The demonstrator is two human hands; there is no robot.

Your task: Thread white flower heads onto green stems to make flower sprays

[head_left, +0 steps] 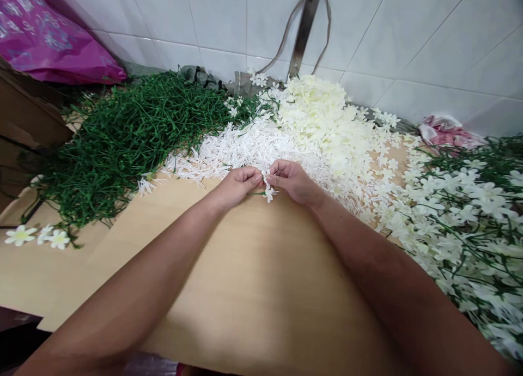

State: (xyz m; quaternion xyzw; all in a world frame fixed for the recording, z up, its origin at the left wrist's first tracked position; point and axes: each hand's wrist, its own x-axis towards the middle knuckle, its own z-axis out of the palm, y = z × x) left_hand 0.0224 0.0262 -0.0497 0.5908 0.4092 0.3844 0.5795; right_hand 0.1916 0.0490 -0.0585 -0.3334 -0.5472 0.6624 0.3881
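Observation:
My left hand (242, 184) and my right hand (292, 181) meet near the middle of the table, fingertips close together. Between them is a small white artificial flower sprig (268, 193) with a short green stem pointing left. My left thumb and fingers pinch the sprig on its left side. The right thumb and index finger close on a white blossom at its top. Just beyond the hands lies a heap of thin white stamen pieces (245, 144). A pile of pale cream petals (322, 114) rises behind my right hand.
Green plastic stems (143, 125) are heaped at the left. Assembled white flowers (461, 218) spread over the right side. A purple bag (61, 43) and a cardboard box (30, 109) stand at the back left. A metal blade-like strip (305, 30) leans on the tiled wall (376, 32).

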